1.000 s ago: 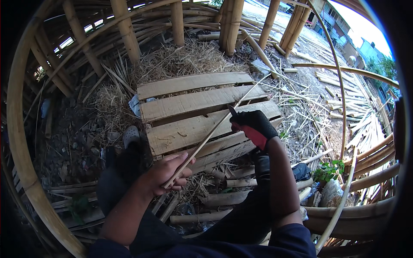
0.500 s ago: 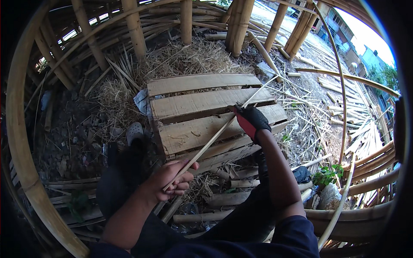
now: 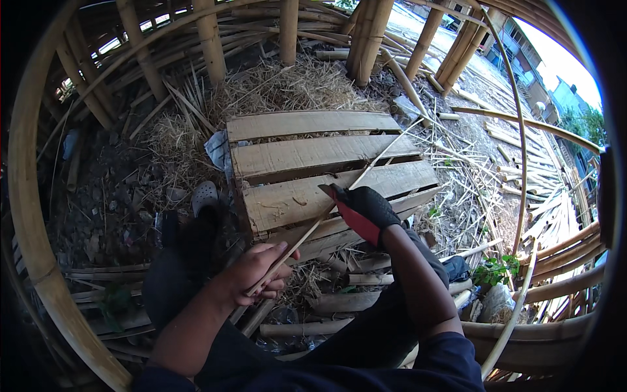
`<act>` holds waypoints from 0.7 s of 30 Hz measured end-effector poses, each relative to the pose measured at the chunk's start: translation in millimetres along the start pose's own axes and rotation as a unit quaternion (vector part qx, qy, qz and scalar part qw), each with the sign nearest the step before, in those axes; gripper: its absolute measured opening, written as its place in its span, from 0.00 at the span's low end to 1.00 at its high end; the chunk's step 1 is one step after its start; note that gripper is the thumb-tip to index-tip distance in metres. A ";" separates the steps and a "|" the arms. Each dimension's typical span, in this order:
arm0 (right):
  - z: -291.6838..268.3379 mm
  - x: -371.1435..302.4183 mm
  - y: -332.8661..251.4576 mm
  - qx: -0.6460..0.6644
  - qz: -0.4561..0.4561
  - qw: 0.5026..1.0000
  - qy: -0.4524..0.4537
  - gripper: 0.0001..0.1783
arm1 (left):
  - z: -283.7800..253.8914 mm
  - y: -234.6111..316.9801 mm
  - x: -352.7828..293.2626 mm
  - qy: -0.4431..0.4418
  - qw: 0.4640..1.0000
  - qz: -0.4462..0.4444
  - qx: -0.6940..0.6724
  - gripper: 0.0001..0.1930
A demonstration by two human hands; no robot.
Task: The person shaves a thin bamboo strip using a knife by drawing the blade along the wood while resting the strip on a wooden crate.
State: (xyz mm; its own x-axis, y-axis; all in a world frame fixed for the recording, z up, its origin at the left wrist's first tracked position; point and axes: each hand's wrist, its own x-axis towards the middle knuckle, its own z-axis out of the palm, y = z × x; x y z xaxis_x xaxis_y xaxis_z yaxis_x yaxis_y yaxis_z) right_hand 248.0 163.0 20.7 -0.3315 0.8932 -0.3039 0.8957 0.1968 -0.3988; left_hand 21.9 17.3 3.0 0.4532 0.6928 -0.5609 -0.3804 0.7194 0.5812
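Tall bamboo posts (image 3: 372, 39) are standing beyond the far edge of a slatted wooden crate (image 3: 281, 201), and a thick curved pole (image 3: 29, 196) is bending along the left. A loose heap of straw (image 3: 287, 88) is lying just past the crate's far edge, while cut bamboo strips (image 3: 545, 212) are spreading over the ground well off its right edge. The person's legs, in dark trousers (image 3: 366, 320), are reaching toward the crate's near side, and a pale shoe (image 3: 205, 196) with holes is showing beside its left edge.

A long, thin bamboo strip (image 3: 316, 226) is running slantwise over the crate, from in front of the near left corner to just past the far right corner; whether it is touching the slats cannot be told.

The right hand (image 3: 366, 212), in a black and red glove, is closing tightly around a knife and sitting against the strip above the near slats. The bare left hand (image 3: 253, 266) is wrapping its fingers around the strip's near end, just off the crate's near left corner. Crumpled pale plastic (image 3: 215, 149) is lying against the left edge. Smallest, the knife's dark blade (image 3: 325, 189) is poking out from the glove, pointing toward the left edge.
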 end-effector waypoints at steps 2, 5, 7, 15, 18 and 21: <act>24.6 0.0 8.3 -0.050 -0.128 0.990 0.045 0.38 | -4.5 -1.2 2.9 0.001 1.000 -0.003 -0.008 0.15; -10.6 -0.3 -2.2 -0.006 -0.011 1.000 0.023 0.37 | -6.0 0.2 -4.7 -0.011 0.999 0.000 -0.041 0.15; -19.0 34.4 43.1 -0.017 0.043 0.993 0.111 0.38 | -0.1 4.1 -3.1 0.000 1.000 0.001 -0.009 0.15; -19.3 49.6 77.9 0.005 0.042 0.991 0.129 0.43 | 1.5 -0.3 3.5 0.024 0.995 0.012 0.098 0.17; -18.6 30.7 65.1 0.007 0.022 0.993 0.113 0.44 | 3.7 -6.4 7.0 0.131 0.974 0.020 0.186 0.19; -13.9 39.4 83.7 0.005 0.043 0.993 0.108 0.45 | 16.1 -3.4 4.7 0.146 0.957 0.050 0.244 0.20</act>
State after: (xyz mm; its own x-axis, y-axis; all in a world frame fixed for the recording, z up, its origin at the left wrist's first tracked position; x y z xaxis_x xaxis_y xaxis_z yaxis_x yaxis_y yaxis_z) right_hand 314.0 220.3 -12.6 -0.1811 0.9727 -0.1450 0.9147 0.1124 -0.3883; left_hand 38.3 17.3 7.8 0.1632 0.7932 -0.5867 0.0445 0.5881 0.8075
